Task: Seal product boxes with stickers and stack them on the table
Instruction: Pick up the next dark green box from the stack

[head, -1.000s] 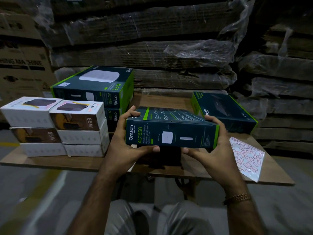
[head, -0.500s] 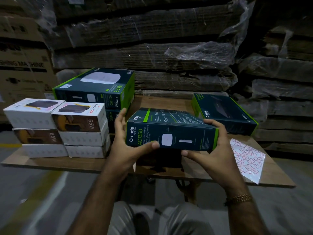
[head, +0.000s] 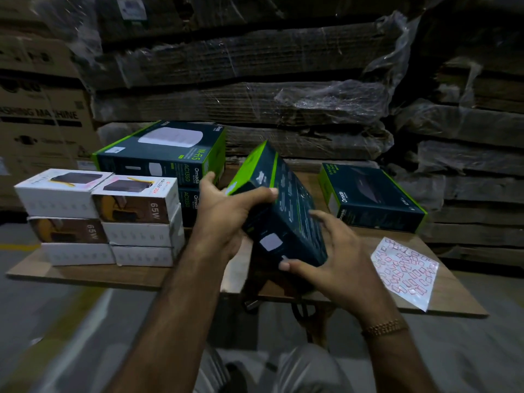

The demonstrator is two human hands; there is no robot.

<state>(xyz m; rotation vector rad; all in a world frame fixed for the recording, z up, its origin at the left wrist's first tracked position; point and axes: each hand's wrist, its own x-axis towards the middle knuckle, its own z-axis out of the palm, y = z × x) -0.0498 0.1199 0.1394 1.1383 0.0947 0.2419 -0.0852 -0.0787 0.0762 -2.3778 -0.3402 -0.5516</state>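
Note:
A dark green Omada box [head: 286, 205] is held above the wooden table [head: 448, 290], turned so one short end points away from me. My left hand [head: 226, 214] grips its left side, thumb over the top edge. My right hand [head: 337, 259] holds the near right corner, thumb under the front face and fingers on the top. A stack of two Omada boxes [head: 164, 154] stands at the back left. Another Omada box [head: 371, 199] lies at the back right. A sticker sheet [head: 405, 270] lies on the table's right side.
Several white 65W boxes [head: 107, 219] are stacked on the table's left part. Shrink-wrapped cardboard pallets [head: 255, 89] rise behind the table. A brown carton [head: 39, 120] stands at far left. My knees show below the table's front edge.
The held box has rotated from lying crosswise with its long front face toward me to pointing away, tilted. My left hand moved up its side; my right shifted to the near corner.

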